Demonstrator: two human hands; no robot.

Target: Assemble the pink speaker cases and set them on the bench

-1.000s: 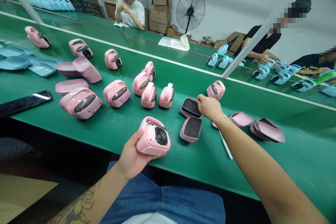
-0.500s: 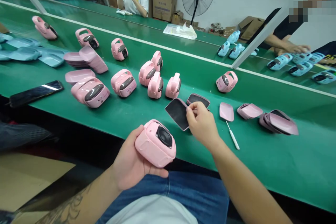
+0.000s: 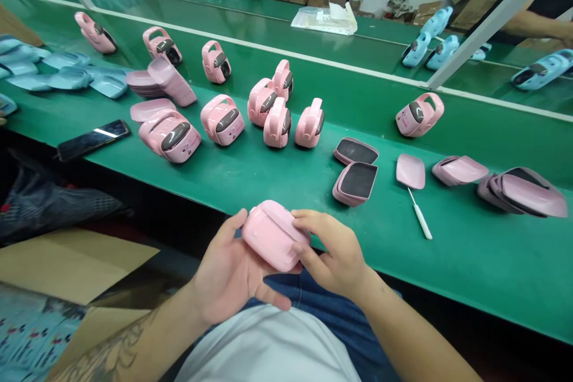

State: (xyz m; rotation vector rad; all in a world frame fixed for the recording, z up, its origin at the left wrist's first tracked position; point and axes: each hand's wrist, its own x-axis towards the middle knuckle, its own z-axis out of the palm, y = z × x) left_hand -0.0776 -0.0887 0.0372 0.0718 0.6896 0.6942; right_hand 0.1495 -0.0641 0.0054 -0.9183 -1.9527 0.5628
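Observation:
In front of my lap a small pink speaker (image 3: 273, 236) is held with a smooth pink side facing up. My left hand (image 3: 230, 277) cradles it from the left and below, thumb along its edge. The fingers and thumb of my right hand (image 3: 333, 250) grip its right side. The round black speaker face is out of sight. Beyond my right hand, two stacks of pink curved panels show black-lined faces: a nearer stack (image 3: 358, 182) and a farther stack (image 3: 357, 149). A single pink panel (image 3: 410, 171) lies beside a white-handled screwdriver (image 3: 421, 221).
Several pink handled speakers (image 3: 222, 119) stand along the green bench (image 3: 483, 274). More panels (image 3: 521, 191) lie at the right, and blue panels (image 3: 69, 77) at the left near a phone (image 3: 94, 139). An open carton (image 3: 76, 262) is at lower left. A metal post (image 3: 492, 24) rises ahead.
My right hand has left the panel stacks and come onto the speaker; the black-lined panel is no longer visible in its fingers. The speaker has turned, hiding its round black face. The view has shifted.

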